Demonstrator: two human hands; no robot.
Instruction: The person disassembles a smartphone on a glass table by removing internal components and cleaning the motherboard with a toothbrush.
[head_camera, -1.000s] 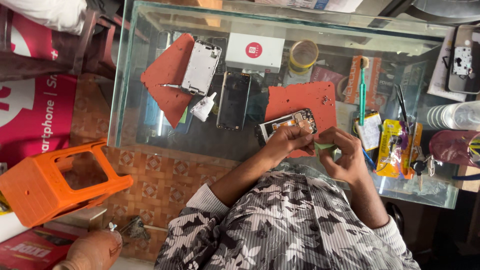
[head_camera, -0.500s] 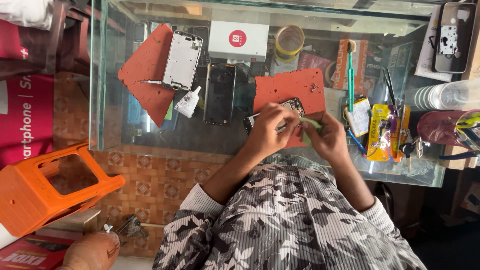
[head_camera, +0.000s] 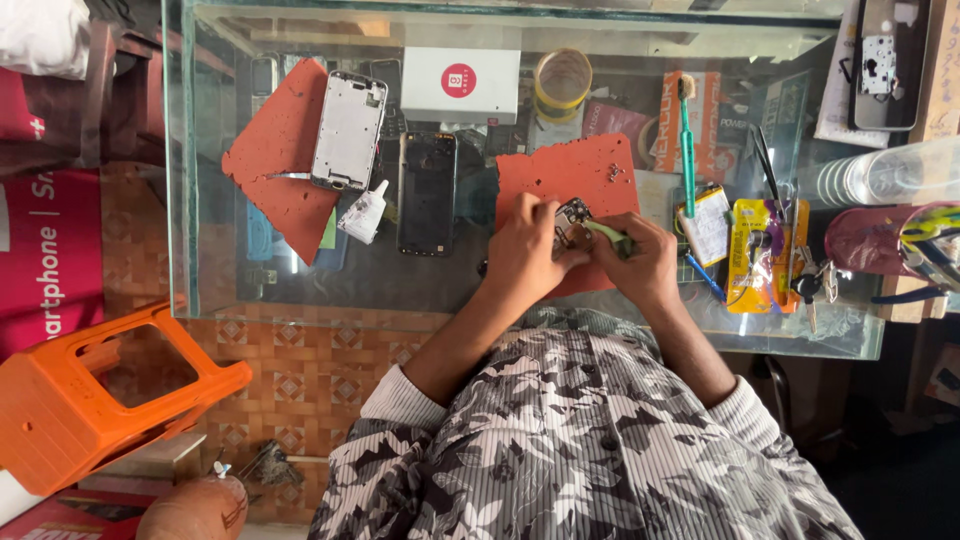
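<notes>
Shifted onto the red mat (head_camera: 560, 180), left hand (head_camera: 525, 250) pinches the circuit board (head_camera: 573, 222); right hand (head_camera: 645, 265) grips green tool (head_camera: 608, 235).

The left hand (head_camera: 528, 250) is covering most of the small circuit board (head_camera: 573, 222), so its shape is not showing. The right hand (head_camera: 645, 265) is hiding the back end of the green tool (head_camera: 610, 236), and the tool's tip is too small to make out. Both hands are masking the lower part of the red mat (head_camera: 570, 175). The orange stool (head_camera: 90, 400) is running off the left edge. The clear bottle (head_camera: 890, 175) and the pouch (head_camera: 890, 240) are being cut by the right edge. Items under the glass top (head_camera: 200, 150) are blurring behind reflections.
</notes>
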